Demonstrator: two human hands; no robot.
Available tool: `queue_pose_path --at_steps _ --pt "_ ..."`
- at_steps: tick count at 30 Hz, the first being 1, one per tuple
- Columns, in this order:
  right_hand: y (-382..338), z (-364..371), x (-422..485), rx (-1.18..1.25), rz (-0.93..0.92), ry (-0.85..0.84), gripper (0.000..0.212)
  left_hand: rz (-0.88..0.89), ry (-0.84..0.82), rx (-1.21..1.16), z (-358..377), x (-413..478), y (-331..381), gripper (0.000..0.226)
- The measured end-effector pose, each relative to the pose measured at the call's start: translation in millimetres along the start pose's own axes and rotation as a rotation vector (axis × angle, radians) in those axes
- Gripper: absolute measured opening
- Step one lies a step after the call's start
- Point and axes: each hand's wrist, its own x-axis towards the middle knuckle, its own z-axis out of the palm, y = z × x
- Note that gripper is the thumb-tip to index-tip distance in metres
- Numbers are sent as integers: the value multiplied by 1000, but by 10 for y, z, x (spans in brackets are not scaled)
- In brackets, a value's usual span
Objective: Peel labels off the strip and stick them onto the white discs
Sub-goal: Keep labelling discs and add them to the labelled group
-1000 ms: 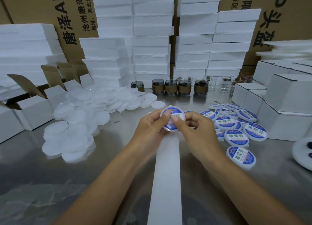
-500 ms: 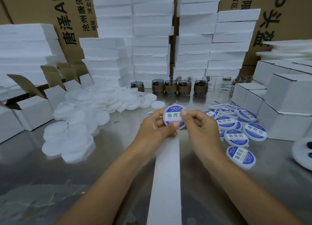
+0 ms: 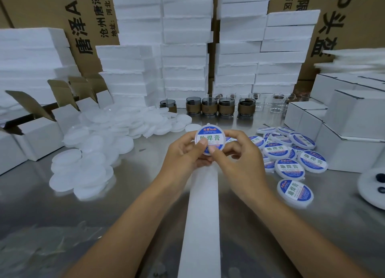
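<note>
I see the strip (image 3: 200, 225) lying flat on the table (image 3: 62, 215), running from the near edge straight away from me. Just above its far end, the left hand (image 3: 183, 154) and the right hand (image 3: 239, 152) grip one disc (image 3: 210, 139) between them, lifted off the table and tilted so its face looks at me. The fingers (image 3: 231, 135) of each hand are curled round its rim from the sides and behind. Both thumbs press side by side on the lower part of the label (image 3: 210, 131), a blue, white and green round that covers the disc's face.

Left of the strip and towards its far end lies a loose heap of plain discs (image 3: 100, 144), overlapping one another. To the right of the strip there is a scatter of labelled discs (image 3: 289, 169), most of them face up. One of them sits apart, nearer to me.

Beyond the strip's far end stands a row of glass cups (image 3: 225, 107), with tall foam stacks (image 3: 185, 48) behind them. Far right of the strip are white boxes (image 3: 354, 127).
</note>
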Motion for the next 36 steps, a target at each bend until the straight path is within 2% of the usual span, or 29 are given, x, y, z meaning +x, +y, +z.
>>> queue_pose_path --at_steps 6,9,18,21,24,30,33,36 --pt "14 -17 9 -39 12 -26 27 -9 56 112 -18 -3 2 18" --pt "0 -34 7 3 46 -25 19 -19 72 122 -22 -7 6 19" --pt "-31 -68 33 52 106 -30 12 -36 94 120 -23 19 -12 17" --pt "0 -178 119 86 148 62 9 -60 156 105 -29 47 -13 24" --pt "87 -402 248 70 242 220 2 -71 212 69 -59 59 -19 13" --pt "295 -728 285 -223 248 482 10 -76 265 51 -81 65 -34 8" --pt "314 -802 269 -392 232 516 12 -74 278 56 -104 58 -54 8" --pt "323 -859 262 -540 257 493 30 -73 288 42 -125 39 -68 8"
